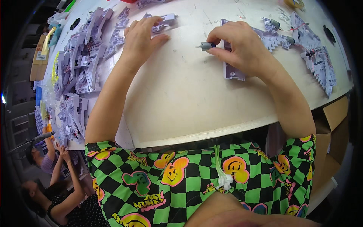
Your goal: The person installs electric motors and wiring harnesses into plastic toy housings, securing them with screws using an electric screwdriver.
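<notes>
Between the thumb and fingertips of my right hand (242, 47) is a small silver electric motor (207, 46), held just above the table with its shaft pointing left. Under that hand lies a pale lilac plastic housing (235, 72), partly hidden by it. My left hand (140, 41) is open, its thumb stretched out to the right. Its fingertips are at a lilac plastic part (168, 18) lying near the far side of the table; whether they touch it I cannot tell.
Lilac plastic assemblies (81, 56) are heaped along the left of the white table (181, 102). On the right lie wired assemblies (308, 39) with motors (273, 24). A roll of tape (294, 3) sits at the far right. Cardboard boxes (331, 132) stand beside the table. Two co-workers (62, 189) are at left.
</notes>
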Tool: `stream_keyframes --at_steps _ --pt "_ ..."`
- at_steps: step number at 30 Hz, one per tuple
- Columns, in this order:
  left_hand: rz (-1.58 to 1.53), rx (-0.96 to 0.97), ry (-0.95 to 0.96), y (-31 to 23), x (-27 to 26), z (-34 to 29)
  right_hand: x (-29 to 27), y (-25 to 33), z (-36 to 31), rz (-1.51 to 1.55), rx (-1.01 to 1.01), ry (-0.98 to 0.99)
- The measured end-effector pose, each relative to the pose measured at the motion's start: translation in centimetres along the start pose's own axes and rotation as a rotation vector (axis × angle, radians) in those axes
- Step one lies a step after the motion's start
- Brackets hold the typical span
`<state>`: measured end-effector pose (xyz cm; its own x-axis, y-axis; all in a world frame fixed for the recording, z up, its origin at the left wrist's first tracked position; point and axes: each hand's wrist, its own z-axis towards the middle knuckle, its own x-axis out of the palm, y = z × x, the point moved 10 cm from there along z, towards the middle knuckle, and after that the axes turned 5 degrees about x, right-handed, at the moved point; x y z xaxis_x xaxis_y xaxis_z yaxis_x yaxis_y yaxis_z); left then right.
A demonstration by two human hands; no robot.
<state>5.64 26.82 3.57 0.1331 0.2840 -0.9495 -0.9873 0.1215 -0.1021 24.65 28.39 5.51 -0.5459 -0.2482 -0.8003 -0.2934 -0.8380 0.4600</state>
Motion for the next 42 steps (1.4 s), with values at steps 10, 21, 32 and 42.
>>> stream_keyframes --at_steps 10,21,32,42 --pt "-0.093 0.068 0.026 1.0 1.2 3.0 0.1 -0.5 0.3 -0.013 0.025 -0.011" --pt "-1.557 -0.393 -0.081 0.1 0.3 -1.4 0.0 -0.1 -0.2 -0.003 -0.007 -0.008" --pt "-1.669 -0.485 0.066 -4.9 2.1 -9.2 0.3 1.5 0.1 0.026 -0.011 0.043" --pt "-1.13 -0.374 -0.062 -4.0 1.2 -9.7 0.5 1.6 0.2 -0.014 -0.004 0.018"
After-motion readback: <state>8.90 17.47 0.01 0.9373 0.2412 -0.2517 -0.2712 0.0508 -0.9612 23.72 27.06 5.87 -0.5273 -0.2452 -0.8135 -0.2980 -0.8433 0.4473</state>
